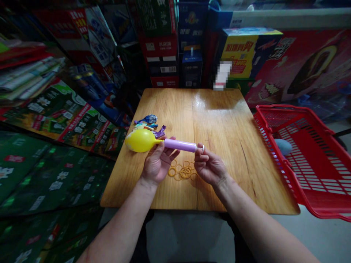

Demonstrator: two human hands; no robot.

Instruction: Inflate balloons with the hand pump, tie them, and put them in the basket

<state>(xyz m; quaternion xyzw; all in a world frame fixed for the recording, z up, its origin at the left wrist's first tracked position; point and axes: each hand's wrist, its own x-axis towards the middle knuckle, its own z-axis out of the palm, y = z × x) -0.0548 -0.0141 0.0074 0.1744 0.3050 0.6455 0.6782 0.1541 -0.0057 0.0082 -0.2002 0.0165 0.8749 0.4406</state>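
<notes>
A purple balloon pump (181, 145) is held level above the wooden table (216, 120). My left hand (157, 160) is closed around its nozzle end, thumb at the neck of a partly inflated yellow balloon (140, 140) fitted there. My right hand (210, 164) grips the white ring handle (201, 148) at the other end, which sits close against the pump body. Behind the yellow balloon lie several limp balloons (148, 119), blue, purple and pale. A loose pile of tan rubber bands (185, 171) rests on the table below the pump, between my hands.
A red plastic basket (304, 193) stands at the table's right side with a light blue balloon (283, 147) inside. Green cartons (52, 175) are stacked on the left. More boxes (163, 47) and a yellow-and-blue carton (246, 51) stand behind the table.
</notes>
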